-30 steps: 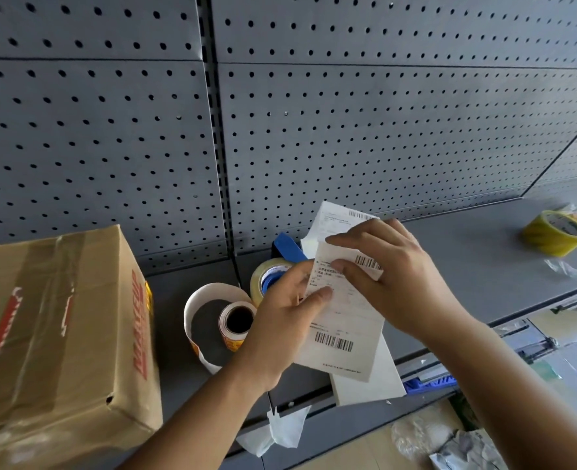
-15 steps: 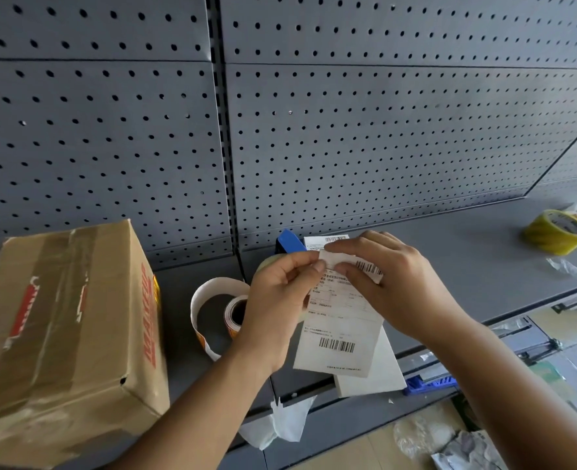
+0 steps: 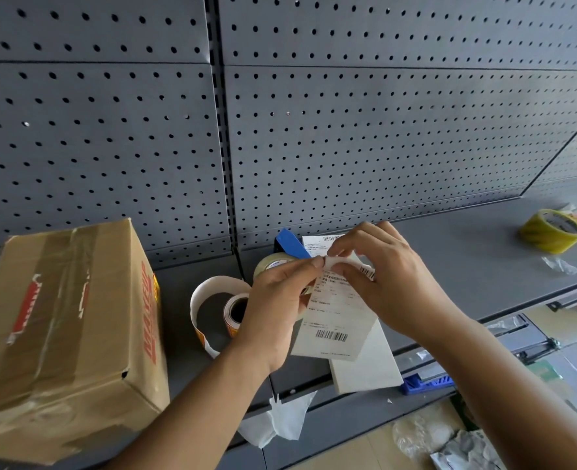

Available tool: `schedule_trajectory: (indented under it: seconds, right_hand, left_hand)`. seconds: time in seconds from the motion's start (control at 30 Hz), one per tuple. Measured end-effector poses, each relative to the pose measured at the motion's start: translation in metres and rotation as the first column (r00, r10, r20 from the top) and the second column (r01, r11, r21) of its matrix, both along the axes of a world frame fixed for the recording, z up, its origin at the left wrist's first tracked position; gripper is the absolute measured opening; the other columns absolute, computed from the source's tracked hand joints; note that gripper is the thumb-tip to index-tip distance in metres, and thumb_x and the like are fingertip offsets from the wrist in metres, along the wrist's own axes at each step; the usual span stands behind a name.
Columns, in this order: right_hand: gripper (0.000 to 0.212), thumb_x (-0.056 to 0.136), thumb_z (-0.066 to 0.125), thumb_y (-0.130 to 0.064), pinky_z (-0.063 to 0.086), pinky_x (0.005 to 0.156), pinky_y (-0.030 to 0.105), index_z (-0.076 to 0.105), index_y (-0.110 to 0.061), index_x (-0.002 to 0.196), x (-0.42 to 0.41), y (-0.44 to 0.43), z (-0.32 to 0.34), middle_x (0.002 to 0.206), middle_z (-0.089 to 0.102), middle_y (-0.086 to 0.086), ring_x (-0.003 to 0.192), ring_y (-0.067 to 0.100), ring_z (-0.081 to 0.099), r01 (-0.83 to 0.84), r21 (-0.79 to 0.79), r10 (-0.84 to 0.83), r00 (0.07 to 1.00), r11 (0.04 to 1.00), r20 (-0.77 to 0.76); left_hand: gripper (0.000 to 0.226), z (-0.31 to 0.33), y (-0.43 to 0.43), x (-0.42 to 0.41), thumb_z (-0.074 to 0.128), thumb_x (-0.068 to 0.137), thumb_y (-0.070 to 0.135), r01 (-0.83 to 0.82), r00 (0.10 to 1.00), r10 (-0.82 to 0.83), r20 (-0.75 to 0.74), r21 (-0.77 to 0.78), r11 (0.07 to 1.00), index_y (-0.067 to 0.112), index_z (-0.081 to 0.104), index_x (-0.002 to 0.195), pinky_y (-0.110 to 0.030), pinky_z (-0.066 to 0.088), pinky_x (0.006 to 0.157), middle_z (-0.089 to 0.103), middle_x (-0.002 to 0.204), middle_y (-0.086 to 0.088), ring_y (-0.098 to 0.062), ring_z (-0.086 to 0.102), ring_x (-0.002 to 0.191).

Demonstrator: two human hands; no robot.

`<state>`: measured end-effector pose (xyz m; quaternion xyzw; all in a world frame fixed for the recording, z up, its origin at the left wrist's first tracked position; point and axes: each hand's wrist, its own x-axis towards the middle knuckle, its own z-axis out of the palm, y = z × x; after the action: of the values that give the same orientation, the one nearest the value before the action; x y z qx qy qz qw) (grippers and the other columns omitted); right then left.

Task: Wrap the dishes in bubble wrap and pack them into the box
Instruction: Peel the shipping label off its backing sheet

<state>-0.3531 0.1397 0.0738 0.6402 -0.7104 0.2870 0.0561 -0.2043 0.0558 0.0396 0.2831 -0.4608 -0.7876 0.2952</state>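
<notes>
A taped-up brown cardboard box (image 3: 66, 334) with red lettering stands on the grey shelf (image 3: 467, 266) at the left. In front of me hangs a white shipping label (image 3: 334, 320) with barcodes. My left hand (image 3: 273, 310) pinches its top edge from the left. My right hand (image 3: 392, 283) pinches the same top corner from the right, where the paper curls over. A plain white backing sheet (image 3: 365, 364) lies under the label. No dishes or bubble wrap are in view.
A clear tape roll in a blue dispenser (image 3: 289, 252) sits behind my hands. A label roll (image 3: 226, 310) with a loose white strip lies beside the box. Yellow tape (image 3: 551, 230) rests at the far right. Pegboard (image 3: 348, 130) backs the shelf. Crumpled plastic lies below.
Both hands have moved up to the label's top edge and the corner is now peeled and curled between the fingers. The label has dropped slightly lower over the backing sheet.
</notes>
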Motion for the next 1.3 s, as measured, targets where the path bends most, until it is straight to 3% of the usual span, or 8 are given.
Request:
schedule_trajectory:
  seconds: [0.2,0.33,0.53,0.67,0.87,1.03,1.13,1.3]
  right_hand:
    - [0.023,0.087,0.073,-0.011,0.042,0.082,0.032,0.069,-0.025,0.104,0.004,0.001,0.002,0.099,0.055,-0.016,0.094,0.015,0.047,-0.026,0.001,0.026,1.0,1.0,0.002]
    - [0.027,0.086,0.074,-0.008,0.045,0.083,0.033,0.069,-0.027,0.106,0.004,0.002,0.002,0.099,0.058,-0.013,0.095,0.017,0.049,-0.043,0.005,0.043,0.999,0.999,0.013]
    - [0.027,0.088,0.073,-0.01,0.048,0.08,0.034,0.071,-0.027,0.108,0.006,0.001,0.003,0.099,0.059,-0.009,0.093,0.021,0.053,-0.069,-0.002,0.068,0.997,0.998,-0.045]
    - [0.02,0.089,0.07,-0.014,0.05,0.078,0.037,0.071,-0.027,0.105,0.006,0.001,0.002,0.1,0.059,-0.007,0.092,0.023,0.053,-0.065,0.001,0.064,0.995,0.998,-0.07]
    - [0.011,0.09,0.058,-0.023,0.051,0.078,0.034,0.069,-0.022,0.093,0.009,0.002,0.003,0.102,0.061,-0.008,0.095,0.02,0.055,-0.092,-0.001,0.092,0.994,0.996,-0.057]
    - [0.008,0.093,0.055,-0.024,0.051,0.077,0.031,0.062,-0.021,0.094,0.008,0.006,0.001,0.1,0.064,-0.013,0.095,0.012,0.055,-0.083,0.006,0.083,0.995,0.997,-0.048]
    - [0.003,0.094,0.06,-0.018,0.051,0.074,0.029,0.06,-0.021,0.095,0.007,0.007,-0.001,0.1,0.063,-0.014,0.094,0.012,0.055,-0.066,0.004,0.066,0.997,0.998,-0.035]
    - [0.014,0.093,0.065,-0.009,0.053,0.072,0.033,0.059,-0.021,0.095,0.005,0.008,-0.002,0.099,0.064,-0.011,0.094,0.015,0.058,-0.064,0.011,0.064,0.998,0.998,-0.001]
  left_hand:
    - [0.023,0.0,-0.005,-0.002,0.064,0.097,0.03,-0.023,0.997,0.015,0.082,0.099,0.995,0.01,0.075,0.099,-0.052,0.052,0.096,0.077,0.098,-0.011,-0.021,0.07,0.088]
    - [0.023,0.003,-0.008,-0.004,0.066,0.096,0.031,-0.011,0.995,-0.005,0.095,0.164,0.986,0.01,0.073,0.099,-0.046,0.054,0.086,0.077,0.092,-0.008,-0.015,0.07,0.075]
    - [0.019,0.007,-0.011,-0.008,0.071,0.091,0.031,0.036,0.991,-0.066,0.114,0.247,0.968,0.015,0.069,0.102,-0.037,0.053,0.075,0.071,0.084,-0.004,-0.018,0.066,0.076]
    - [0.014,0.008,-0.014,-0.008,0.073,0.09,0.028,0.048,0.983,-0.084,0.163,0.218,0.975,0.016,0.067,0.091,-0.039,0.054,0.074,0.07,0.077,-0.003,-0.018,0.065,0.074]
    - [0.015,0.006,-0.013,-0.012,0.069,0.094,0.026,-0.002,0.976,-0.048,0.212,0.23,0.973,0.012,0.068,0.097,-0.04,0.056,0.076,0.072,0.076,-0.004,-0.018,0.068,0.068]
    - [0.015,0.005,-0.015,-0.013,0.067,0.096,0.025,-0.03,0.963,-0.029,0.266,0.215,0.976,0.011,0.071,0.091,-0.032,0.051,0.065,0.072,0.067,-0.002,-0.014,0.066,0.059]
    - [0.016,0.006,-0.015,-0.013,0.066,0.097,0.024,-0.016,0.962,-0.046,0.27,0.223,0.975,0.012,0.072,0.088,-0.032,0.053,0.066,0.073,0.07,-0.002,-0.016,0.067,0.063]
    - [0.032,0.012,-0.014,-0.009,0.071,0.09,0.043,0.113,0.958,-0.171,0.229,0.246,0.963,0.022,0.077,0.067,-0.042,0.05,0.085,0.072,0.086,-0.008,-0.026,0.065,0.085]
